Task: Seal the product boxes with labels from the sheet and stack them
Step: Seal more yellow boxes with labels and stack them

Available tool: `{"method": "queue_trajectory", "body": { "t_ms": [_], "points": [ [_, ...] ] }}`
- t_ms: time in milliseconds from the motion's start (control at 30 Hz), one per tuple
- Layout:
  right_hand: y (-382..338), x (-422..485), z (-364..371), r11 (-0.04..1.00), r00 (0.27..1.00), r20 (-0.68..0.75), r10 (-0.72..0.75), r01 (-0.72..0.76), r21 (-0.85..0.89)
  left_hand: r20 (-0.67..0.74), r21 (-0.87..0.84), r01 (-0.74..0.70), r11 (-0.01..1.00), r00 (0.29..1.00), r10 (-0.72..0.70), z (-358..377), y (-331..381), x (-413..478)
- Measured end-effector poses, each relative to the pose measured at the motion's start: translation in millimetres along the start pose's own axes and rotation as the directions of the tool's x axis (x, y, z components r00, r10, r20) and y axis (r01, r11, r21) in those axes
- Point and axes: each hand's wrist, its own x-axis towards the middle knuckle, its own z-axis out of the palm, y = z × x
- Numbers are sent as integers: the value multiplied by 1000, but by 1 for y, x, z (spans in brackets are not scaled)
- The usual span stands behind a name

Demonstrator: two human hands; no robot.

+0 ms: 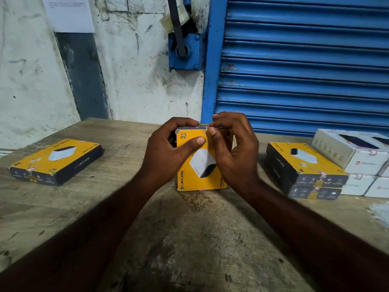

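Worktop station, one box in hand. The yellow-and-navy cardboard product box (202, 165) stood on end on the scuffed wooden worktop (189, 239), dead centre. Its long axis was upright and its yellow printed face was turned toward us.

The left hand (168, 148) gripped the box's upper left corner. Its thumb lay flat across the yellow face and its fingers (185, 121) curled over the top, so that hand was clamped on and steadying.

The right hand (233, 144) was at the top edge too, just right of the left. Its thumb and forefinger were closed together in a pinch on that edge. Between the two hands a small pale label strip (203, 125) showed at the top flap seam. We could not tell how much of it was already stuck down.

The relation that mattered was that the seam lay directly under the right fingertips, at the high end of the upright box. Both hands were touching it, the right one nearer the strip. We judged the sealing to be in progress, with the strip to be pressed over the edge and down the face.

A stack of two matching yellow boxes (305, 171) lay flat on the right, nearer the right hand, and was the likely destination. White cartons (357, 157) sat beyond it. One flat yellow box (56, 161) lay well apart on the left. No label sheet was in view.
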Motion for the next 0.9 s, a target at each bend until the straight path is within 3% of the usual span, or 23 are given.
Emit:
{"method": "queue_trajectory", "body": {
  "t_ms": [600,900],
  "points": [
    [-2,-1,0,998,999,7,53,-54,32,5,20,-13,1000,1000,13,1,-3,0],
    [-6,-3,0,995,996,-47,72,-75,-64,1,31,-8,999,1000,8,0,-4,1]
  ]
}}
